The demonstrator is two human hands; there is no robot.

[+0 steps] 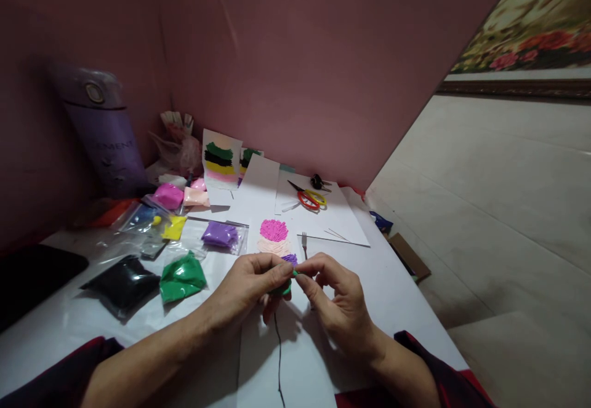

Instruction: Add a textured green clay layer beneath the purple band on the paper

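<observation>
My left hand [252,282] is closed around a lump of green clay [286,288], partly hidden by its fingers. My right hand [341,294] pinches a small bit of the same green clay, its thumb and forefinger meeting the left fingertips. Just beyond the hands lies a white card bearing a patch of pink clay strands [274,231], a peach patch [272,247] and a purple patch [290,259], the last partly covered by my left hand. A thin black strand [279,359] runs down the white sheet below my hands. A small fork [304,243] lies beyond my right hand.
On the left are bags of black clay [124,286], green clay [183,277], purple clay [220,234] and other colours, with a purple bottle [108,143] behind. Scissors [308,199] and thin sticks [337,236] lie on white sheets. A striped card [220,160] leans against the pink wall.
</observation>
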